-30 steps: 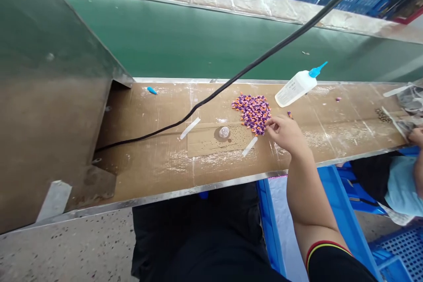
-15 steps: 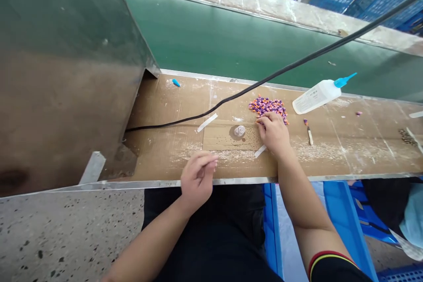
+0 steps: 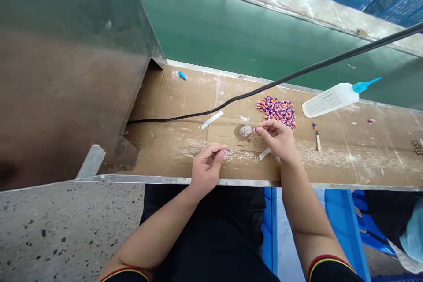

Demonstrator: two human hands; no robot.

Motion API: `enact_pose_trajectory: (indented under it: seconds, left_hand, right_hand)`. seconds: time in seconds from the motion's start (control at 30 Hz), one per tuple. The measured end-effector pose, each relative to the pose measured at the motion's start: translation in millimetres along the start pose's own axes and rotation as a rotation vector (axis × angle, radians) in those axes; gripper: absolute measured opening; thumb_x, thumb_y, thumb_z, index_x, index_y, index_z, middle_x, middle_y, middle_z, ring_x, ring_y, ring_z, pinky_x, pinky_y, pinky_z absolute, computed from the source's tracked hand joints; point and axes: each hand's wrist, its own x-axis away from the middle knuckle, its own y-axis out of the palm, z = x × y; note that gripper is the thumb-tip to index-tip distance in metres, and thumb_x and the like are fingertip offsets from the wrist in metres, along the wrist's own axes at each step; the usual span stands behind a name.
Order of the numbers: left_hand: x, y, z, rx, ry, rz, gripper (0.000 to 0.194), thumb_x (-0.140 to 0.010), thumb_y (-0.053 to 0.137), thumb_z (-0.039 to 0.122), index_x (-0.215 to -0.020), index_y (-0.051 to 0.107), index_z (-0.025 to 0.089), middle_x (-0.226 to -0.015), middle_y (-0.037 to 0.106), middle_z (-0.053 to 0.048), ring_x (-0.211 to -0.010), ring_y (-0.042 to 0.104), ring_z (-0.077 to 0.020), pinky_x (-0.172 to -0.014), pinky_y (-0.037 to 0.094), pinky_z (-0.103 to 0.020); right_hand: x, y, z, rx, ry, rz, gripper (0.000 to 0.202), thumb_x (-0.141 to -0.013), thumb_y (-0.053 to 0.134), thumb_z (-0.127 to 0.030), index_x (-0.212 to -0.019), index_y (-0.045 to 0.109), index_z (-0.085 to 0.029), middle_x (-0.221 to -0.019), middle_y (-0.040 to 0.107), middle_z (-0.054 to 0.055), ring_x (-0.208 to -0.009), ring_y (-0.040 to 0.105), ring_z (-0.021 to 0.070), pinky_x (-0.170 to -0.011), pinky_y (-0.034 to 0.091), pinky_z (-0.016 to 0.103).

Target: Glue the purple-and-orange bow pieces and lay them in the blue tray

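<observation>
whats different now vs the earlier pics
The right hand has moved left from the right edge of the pile to beside the clear lump, and its grip now shows a small purple and orange piece. The left hand, out of view at first, has come in at the near edge; whether it holds anything is unclear. The bottle, blue cap and lump stayed put.

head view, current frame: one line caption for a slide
Right hand pinches a small purple-and-orange piece beside the pile, left hand near the cardboard.
</observation>
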Motion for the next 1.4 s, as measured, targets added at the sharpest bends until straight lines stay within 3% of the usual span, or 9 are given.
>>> enact_pose_trajectory:
  seconds: [0.27, 0.57, 0.73, 1.1, 1.3, 1.4]
  left_hand:
    - [1, 1.9, 0, -0.036, 0.049, 0.017, 0.017, -0.105, 0.065, 0.027, -0.108, 0.08, 0.02, -0.096, 0.074, -0.008, -0.081, 0.07, -0.0135, -0.072, 0.059, -0.024]
    - [3, 1.7, -3, -0.025, 0.044, 0.045, 0.018, -0.105, 0.066, 0.029, -0.107, 0.08, 0.019, -0.097, 0.074, -0.008, -0.082, 0.07, -0.0135, -0.074, 0.059, -0.024]
    - [3, 1.1, -3, -0.041, 0.031, 0.057, 0.02, -0.106, 0.065, 0.031, -0.11, 0.081, 0.019, -0.096, 0.074, -0.008, -0.077, 0.069, -0.0128, -0.07, 0.06, -0.024]
    - [3, 2.8, -6, 0.065, -0.017, 0.093, 0.025, -0.105, 0.067, 0.034, -0.119, 0.082, 0.021, -0.094, 0.072, -0.006, -0.066, 0.064, -0.0084, -0.062, 0.059, -0.022]
    - [4, 3.8, -2, 0.173, -0.104, 0.054, 0.026, -0.101, 0.073, 0.041, -0.101, 0.083, 0.017, -0.075, 0.072, -0.004, -0.055, 0.065, -0.0089, -0.049, 0.055, -0.018]
    - [5, 3.9, 0, 0.198, -0.122, 0.01, 0.024, -0.1, 0.074, 0.039, -0.106, 0.085, 0.018, -0.082, 0.078, -0.006, -0.062, 0.073, -0.0133, -0.052, 0.061, -0.021]
  right_hand:
    - [-10, -1, -29, 0.379, -0.209, -0.053, 0.018, -0.096, 0.07, -0.036, -0.102, 0.083, -0.025, -0.087, 0.08, 0.004, -0.068, 0.067, 0.0168, -0.069, 0.058, 0.033]
    - [-6, -3, -30, 0.433, -0.274, -0.058, 0.016, -0.087, 0.064, -0.027, -0.089, 0.08, -0.025, -0.089, 0.083, 0.004, -0.068, 0.069, 0.0179, -0.068, 0.06, 0.033]
    - [-6, -4, -32, 0.457, -0.244, -0.072, 0.017, -0.094, 0.067, -0.034, -0.094, 0.082, -0.025, -0.087, 0.083, 0.005, -0.069, 0.071, 0.0194, -0.069, 0.06, 0.034]
    - [-13, 0, -23, 0.664, -0.4, -0.143, 0.024, -0.105, 0.057, -0.029, -0.101, 0.081, -0.028, -0.1, 0.083, 0.007, -0.094, 0.075, 0.0274, -0.088, 0.061, 0.044]
    - [-12, 1, -25, 0.699, -0.43, -0.175, 0.025, -0.106, 0.055, -0.026, -0.101, 0.08, -0.028, -0.102, 0.083, 0.008, -0.095, 0.074, 0.0276, -0.089, 0.059, 0.045]
    - [-11, 2, -26, 0.707, -0.438, -0.181, 0.027, -0.107, 0.053, -0.026, -0.101, 0.079, -0.027, -0.104, 0.083, 0.009, -0.094, 0.073, 0.0278, -0.088, 0.058, 0.044]
